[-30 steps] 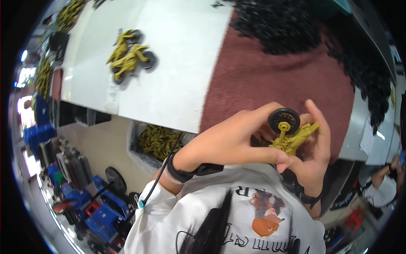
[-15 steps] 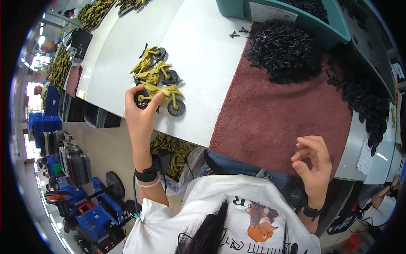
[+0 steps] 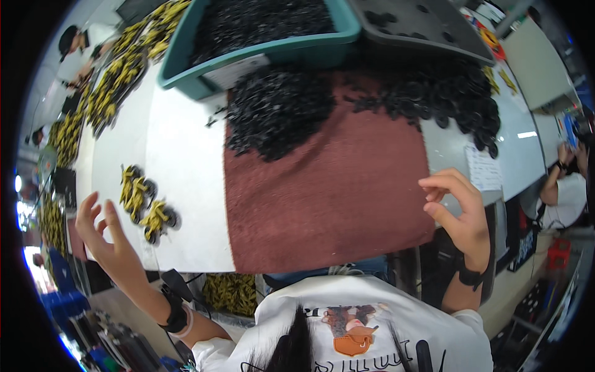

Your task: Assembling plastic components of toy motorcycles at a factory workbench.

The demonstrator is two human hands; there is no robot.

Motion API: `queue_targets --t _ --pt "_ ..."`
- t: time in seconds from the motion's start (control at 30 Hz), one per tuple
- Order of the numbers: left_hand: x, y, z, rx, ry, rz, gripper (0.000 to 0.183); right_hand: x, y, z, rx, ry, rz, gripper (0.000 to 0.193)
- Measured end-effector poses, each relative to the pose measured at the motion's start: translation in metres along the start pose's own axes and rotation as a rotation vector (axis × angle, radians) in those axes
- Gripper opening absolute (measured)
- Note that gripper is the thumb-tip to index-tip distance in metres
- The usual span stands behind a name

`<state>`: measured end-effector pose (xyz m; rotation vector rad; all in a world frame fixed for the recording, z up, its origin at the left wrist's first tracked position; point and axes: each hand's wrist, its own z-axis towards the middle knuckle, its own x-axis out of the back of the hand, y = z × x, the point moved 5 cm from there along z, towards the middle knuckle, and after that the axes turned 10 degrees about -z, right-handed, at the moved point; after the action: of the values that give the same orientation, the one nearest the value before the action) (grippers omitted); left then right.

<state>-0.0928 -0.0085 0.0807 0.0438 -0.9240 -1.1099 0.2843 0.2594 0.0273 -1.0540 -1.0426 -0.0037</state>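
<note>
My left hand [image 3: 108, 239] is raised at the table's left front edge, fingers apart and holding nothing. Just right of it, on the white table, lies a small group of yellow toy motorcycles with black wheels; the nearest toy motorcycle [image 3: 155, 218] is apart from my fingers. My right hand [image 3: 458, 214] hovers by the right edge of the brown cloth [image 3: 328, 204], fingers loosely curved, with a gap between thumb and fingers and nothing in it. At the cloth's far left rests a heap of small black plastic parts [image 3: 276, 115]. Black toy wheels [image 3: 446, 102] are piled at the far right.
A teal bin [image 3: 273, 46] full of black parts and a dark grey tray [image 3: 427, 37] stand at the back. Many yellow toy motorcycles [image 3: 121, 80] line the far left. Below the table is a bag of yellow parts [image 3: 229, 294]. Other people sit left and right.
My left hand has let go of the nearest toy motorcycle and moved away to the left, opening. The view has swung to the right. My right hand keeps nearly the same loose pose.
</note>
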Motion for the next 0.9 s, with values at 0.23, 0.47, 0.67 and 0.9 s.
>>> queue_targets --t 0.23,0.47,0.67,0.9 --pt "-0.095 0.083 -0.042 -0.141 -0.614 -0.296 0.022 0.047 0.037 -0.004 -0.071 -0.231 -0.296 0.034" --pt "-0.008 -0.001 -0.094 0.128 -0.009 -0.635 0.006 0.005 0.028 -0.011 0.010 -0.397 -0.241 0.032" --pt "0.148 -0.199 -0.212 0.419 0.353 0.578 0.021 -0.076 -0.023 -0.036 0.189 -0.751 -0.002 0.033" --pt "0.089 -0.364 -0.577 1.292 -0.035 0.164 0.036 -0.162 -0.084 -0.056 0.408 -0.946 -0.077 0.032"
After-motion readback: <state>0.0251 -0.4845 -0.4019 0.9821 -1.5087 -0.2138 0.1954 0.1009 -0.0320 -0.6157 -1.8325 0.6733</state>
